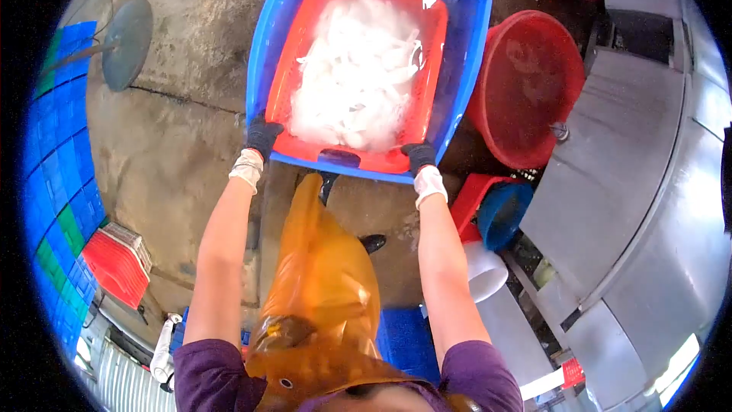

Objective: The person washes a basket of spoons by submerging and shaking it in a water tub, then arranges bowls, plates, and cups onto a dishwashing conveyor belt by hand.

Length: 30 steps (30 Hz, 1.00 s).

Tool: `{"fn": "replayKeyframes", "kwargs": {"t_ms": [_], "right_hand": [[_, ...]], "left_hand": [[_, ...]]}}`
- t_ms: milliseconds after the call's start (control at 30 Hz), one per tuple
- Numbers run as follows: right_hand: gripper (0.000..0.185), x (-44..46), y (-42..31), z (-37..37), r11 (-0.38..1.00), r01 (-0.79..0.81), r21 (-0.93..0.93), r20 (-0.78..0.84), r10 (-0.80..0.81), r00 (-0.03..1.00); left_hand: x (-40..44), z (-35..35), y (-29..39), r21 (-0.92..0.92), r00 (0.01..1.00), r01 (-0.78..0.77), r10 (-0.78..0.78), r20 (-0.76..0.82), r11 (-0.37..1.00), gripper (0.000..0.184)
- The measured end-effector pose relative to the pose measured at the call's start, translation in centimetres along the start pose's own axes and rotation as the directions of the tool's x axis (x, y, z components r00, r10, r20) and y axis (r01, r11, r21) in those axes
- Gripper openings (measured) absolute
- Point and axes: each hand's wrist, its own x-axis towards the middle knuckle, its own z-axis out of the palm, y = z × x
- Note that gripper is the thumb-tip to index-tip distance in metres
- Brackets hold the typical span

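Note:
A red plastic basket (441, 38) holds a heap of white, overexposed pieces (358, 69) that I cannot make out clearly. Around the basket is a larger blue tub (474, 30). Both my hands wear dark gloves with pale cuffs. My left hand (264, 136) is closed on the near left corner, at the rims of basket and tub. At the near right corner my right hand (419, 156) is closed in the same way. The fingertips are partly hidden by the rims, and which rim each hand grips is hard to tell.
A big red tub (534, 91) stands right, with a smaller blue bucket (505, 216) and a white container (486, 271) nearer. Metal tables (610, 160) line the right. Stacked red baskets (118, 265) and blue crates (65, 183) are left, below a round grey disc (127, 44).

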Motion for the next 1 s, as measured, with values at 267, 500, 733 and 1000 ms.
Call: {"fn": "replayKeyframes", "kwargs": {"t_ms": [267,500,733,1000], "right_hand": [[0.025,-8.7,-0.3,-3.0,0.941,0.209,0.264,-0.202,-0.158,0.967],[0.027,-25.3,-0.4,-2.3,0.918,0.069,0.392,-0.169,-0.002,0.986],[0.052,-29.2,2.6,1.0,0.988,-0.098,0.117,-0.436,0.140,0.889],[0.045,-28.8,5.5,-0.1,0.979,-0.152,0.137,-0.251,0.183,0.950]], "left_hand": [[-9.7,-2.3,5.4,-0.323,1.000,-0.003,0.002,-0.005,0.946,0.044],[-22.8,-3.0,0.5,-0.419,0.997,0.036,-0.062,-0.049,0.907,0.053],[-25.8,-1.6,-4.6,-0.368,0.995,-0.018,-0.019,-0.096,0.930,0.044],[-24.9,-1.0,-9.9,-0.066,0.987,-0.153,0.156,0.041,0.986,0.050]]}}
